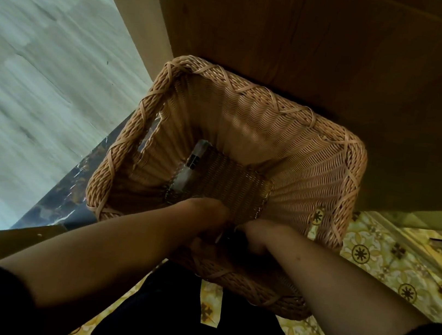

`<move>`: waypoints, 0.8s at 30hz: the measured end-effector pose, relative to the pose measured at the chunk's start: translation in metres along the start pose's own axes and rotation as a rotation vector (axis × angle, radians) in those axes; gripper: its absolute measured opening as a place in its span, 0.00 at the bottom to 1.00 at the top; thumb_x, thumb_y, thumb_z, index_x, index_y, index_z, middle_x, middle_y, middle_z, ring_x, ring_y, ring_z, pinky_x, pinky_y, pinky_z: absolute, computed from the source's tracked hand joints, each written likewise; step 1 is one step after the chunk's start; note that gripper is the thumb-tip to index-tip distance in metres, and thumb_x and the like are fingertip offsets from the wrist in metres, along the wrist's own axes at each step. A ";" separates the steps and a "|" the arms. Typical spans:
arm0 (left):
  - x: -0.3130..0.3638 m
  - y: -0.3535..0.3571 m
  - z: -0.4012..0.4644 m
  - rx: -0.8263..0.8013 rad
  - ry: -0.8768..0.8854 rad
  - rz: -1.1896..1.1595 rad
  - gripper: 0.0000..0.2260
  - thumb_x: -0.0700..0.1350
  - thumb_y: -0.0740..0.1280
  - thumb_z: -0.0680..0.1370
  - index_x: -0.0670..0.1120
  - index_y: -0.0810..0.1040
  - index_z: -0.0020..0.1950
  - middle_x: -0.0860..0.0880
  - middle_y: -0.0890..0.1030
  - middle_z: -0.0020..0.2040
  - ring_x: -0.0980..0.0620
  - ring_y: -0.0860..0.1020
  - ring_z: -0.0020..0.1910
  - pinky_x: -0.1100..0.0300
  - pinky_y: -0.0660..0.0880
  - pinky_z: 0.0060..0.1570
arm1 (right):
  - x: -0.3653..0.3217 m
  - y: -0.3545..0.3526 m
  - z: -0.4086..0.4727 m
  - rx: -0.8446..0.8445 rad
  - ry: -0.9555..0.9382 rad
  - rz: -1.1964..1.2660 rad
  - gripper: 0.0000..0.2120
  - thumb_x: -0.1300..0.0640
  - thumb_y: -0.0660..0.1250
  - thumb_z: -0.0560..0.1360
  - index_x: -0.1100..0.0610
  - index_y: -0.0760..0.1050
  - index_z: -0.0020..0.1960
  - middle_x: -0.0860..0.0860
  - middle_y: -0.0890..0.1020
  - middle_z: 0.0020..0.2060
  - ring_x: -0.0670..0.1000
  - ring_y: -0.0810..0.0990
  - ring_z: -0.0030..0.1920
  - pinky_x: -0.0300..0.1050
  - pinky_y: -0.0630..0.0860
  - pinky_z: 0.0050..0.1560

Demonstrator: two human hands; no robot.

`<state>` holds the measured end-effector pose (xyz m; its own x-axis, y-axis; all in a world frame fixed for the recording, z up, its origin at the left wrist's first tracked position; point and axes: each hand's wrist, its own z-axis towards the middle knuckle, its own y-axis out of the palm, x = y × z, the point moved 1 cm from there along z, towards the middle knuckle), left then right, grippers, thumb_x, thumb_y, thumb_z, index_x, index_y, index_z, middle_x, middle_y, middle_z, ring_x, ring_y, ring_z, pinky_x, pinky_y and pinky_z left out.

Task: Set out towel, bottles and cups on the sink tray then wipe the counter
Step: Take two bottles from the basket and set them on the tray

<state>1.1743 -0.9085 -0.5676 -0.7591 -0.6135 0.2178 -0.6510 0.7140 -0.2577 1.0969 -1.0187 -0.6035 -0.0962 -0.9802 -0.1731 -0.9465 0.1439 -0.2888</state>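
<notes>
A deep wicker basket [250, 114] stands on the floor below me, against a wooden cabinet front. At its bottom left a small clear bottle [193, 163] with a dark band lies on its side. Both of my forearms reach into the basket over its near rim. My left hand [207, 214] and my right hand [258, 236] are close together low against the near wall, with their fingers curled downward. Something dark [233, 238] shows between them, but I cannot make out what it is or which hand holds it. No towel or cups are visible.
The wooden cabinet [319, 38] fills the top of the view. A pale wood-look floor [26, 81] spreads to the left, past a dark marble strip [66, 196]. Yellow patterned tiles [372, 261] lie to the right and beneath me.
</notes>
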 end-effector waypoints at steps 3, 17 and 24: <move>0.004 -0.006 -0.030 0.100 0.042 -0.052 0.16 0.48 0.68 0.80 0.43 0.77 0.66 0.42 0.80 0.62 0.42 0.79 0.59 0.52 0.76 0.54 | -0.001 -0.007 -0.015 0.037 -0.007 0.061 0.20 0.52 0.68 0.79 0.59 0.74 0.69 0.58 0.78 0.65 0.57 0.78 0.63 0.45 0.73 0.54; 0.017 0.018 -0.168 0.782 -0.099 -0.533 0.04 0.46 0.71 0.76 0.53 0.78 0.49 0.54 0.78 0.49 0.52 0.78 0.47 0.58 0.77 0.44 | -0.025 -0.097 -0.178 0.320 -0.332 -0.171 0.12 0.59 0.75 0.72 0.48 0.80 0.53 0.49 0.80 0.51 0.51 0.80 0.48 0.44 0.78 0.39; 0.043 0.068 -0.284 1.293 -0.257 -0.690 0.09 0.45 0.76 0.70 0.55 0.79 0.46 0.57 0.79 0.41 0.63 0.77 0.40 0.69 0.72 0.40 | -0.077 -0.131 -0.278 0.651 -0.567 -0.350 0.10 0.55 0.76 0.70 0.46 0.75 0.42 0.45 0.77 0.43 0.47 0.76 0.42 0.42 0.71 0.34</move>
<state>1.0967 -0.7899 -0.3086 -0.1981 -0.8375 0.5093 -0.3155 -0.4375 -0.8421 1.1429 -1.0000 -0.2906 0.4896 -0.7937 -0.3609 -0.5177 0.0684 -0.8528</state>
